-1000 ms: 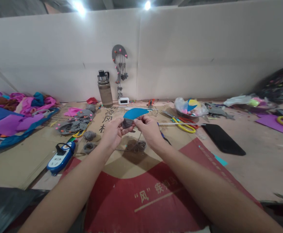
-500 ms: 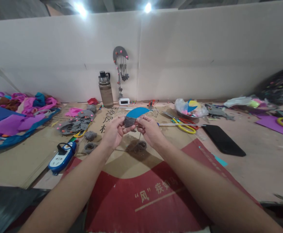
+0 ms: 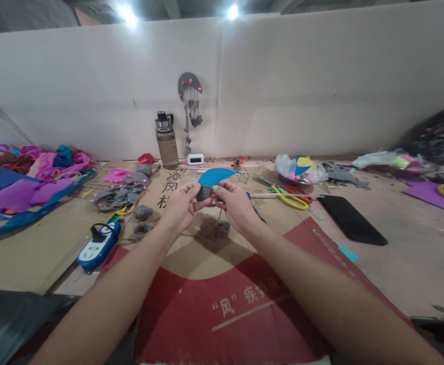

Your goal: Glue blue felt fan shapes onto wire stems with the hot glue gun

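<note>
Both my hands are raised over the cardboard sheet (image 3: 191, 253), pinching one small grey felt piece (image 3: 204, 192) between them. My left hand (image 3: 181, 205) grips its left side with thumb and fingers closed. My right hand (image 3: 235, 203) pinches its right side. Just behind the piece lies a blue felt half-disc (image 3: 216, 176). A thin thread hangs from my hands toward a grey yarn tangle (image 3: 217, 230) on the cardboard below.
A water bottle (image 3: 166, 141), small clock (image 3: 196, 158) and hanging felt mobile (image 3: 189, 109) stand at the back wall. Felt scraps (image 3: 27, 180) pile at the left, a power strip (image 3: 98, 245) near left. Yellow scissors (image 3: 288, 196), a black phone (image 3: 351, 220) and a bowl (image 3: 300, 170) lie right.
My hands have drawn slightly closer together on the grey piece, which looks more folded or bunched than before. Nothing else on the table has moved.
</note>
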Available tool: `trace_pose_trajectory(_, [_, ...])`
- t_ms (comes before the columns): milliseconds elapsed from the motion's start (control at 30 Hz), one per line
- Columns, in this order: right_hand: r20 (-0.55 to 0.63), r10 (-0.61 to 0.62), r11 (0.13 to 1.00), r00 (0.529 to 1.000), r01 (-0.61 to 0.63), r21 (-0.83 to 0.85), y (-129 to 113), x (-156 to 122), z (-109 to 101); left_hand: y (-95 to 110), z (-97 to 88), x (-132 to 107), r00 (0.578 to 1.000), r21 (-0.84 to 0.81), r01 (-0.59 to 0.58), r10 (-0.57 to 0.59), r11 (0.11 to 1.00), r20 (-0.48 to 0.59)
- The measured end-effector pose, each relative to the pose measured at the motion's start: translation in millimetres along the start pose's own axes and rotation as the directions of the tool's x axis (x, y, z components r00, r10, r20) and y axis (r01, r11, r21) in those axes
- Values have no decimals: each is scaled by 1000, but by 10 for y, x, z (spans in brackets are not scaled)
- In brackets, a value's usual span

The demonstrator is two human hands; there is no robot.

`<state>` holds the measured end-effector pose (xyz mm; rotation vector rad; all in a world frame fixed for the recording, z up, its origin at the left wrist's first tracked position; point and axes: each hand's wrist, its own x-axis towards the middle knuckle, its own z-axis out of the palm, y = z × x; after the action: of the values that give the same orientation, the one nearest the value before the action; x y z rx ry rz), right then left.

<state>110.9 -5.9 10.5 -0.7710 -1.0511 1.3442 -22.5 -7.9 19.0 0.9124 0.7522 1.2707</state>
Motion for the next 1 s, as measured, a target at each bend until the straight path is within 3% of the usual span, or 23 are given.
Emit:
trace_pose_trajectory(133, [-83, -22, 1000, 996, 22, 6, -15, 24, -10, -8, -28, 16, 999, 86, 22, -18, 996, -43])
trace_pose_trajectory(200, [-155, -39, 999, 987, 35, -26, -9, 43, -31, -13, -50, 15, 978, 227, -91, 130, 970, -165])
trace_pose_trajectory(233, [-190, -46, 998, 981, 37, -49, 0, 52, -43, -16, -55, 8, 945, 315, -169, 245, 934, -217])
trace_pose_trajectory(300, [-236, -64, 994, 970, 41, -101, 28, 59, -63, -25, -44, -19, 864, 488, -298, 450, 820, -228])
trace_pose_trajectory(333, [-243, -81, 990, 967, 50, -133, 43, 57, -69, -32, -29, -38, 849, 553, -329, 496, 765, -181])
trace_pose_trajectory(400, [-221, -128, 975, 967, 81, -207, 72, 38, -67, -55, 12, -74, 865, 647, -344, 497, 680, -63])
trace_pose_trajectory(467, [-164, -183, 951, 969, 132, -279, 87, 6, -51, -85, 45, -94, 892, 678, -342, 452, 651, 16])
trace_pose_trajectory(600, [-66, -257, 886, 964, 208, -415, 75, -50, -7, -128, 40, -82, 897, 709, -347, 438, 614, 60])
trace_pose_trajectory(700, [-27, -248, 855, 968, 206, -476, 60, -62, 9, -131, 16, -69, 893, 691, -355, 447, 630, 52])
trace_pose_trajectory(867, [71, -318, 793, 945, 307, -527, 46, -84, 15, -127, 30, -71, 938, 580, -243, 342, 778, -66])
trace_pose_trajectory(1000, [74, -368, 735, 927, 339, -587, 42, -118, 16, -128, 36, -70, 943, 583, -177, 307, 793, -131])
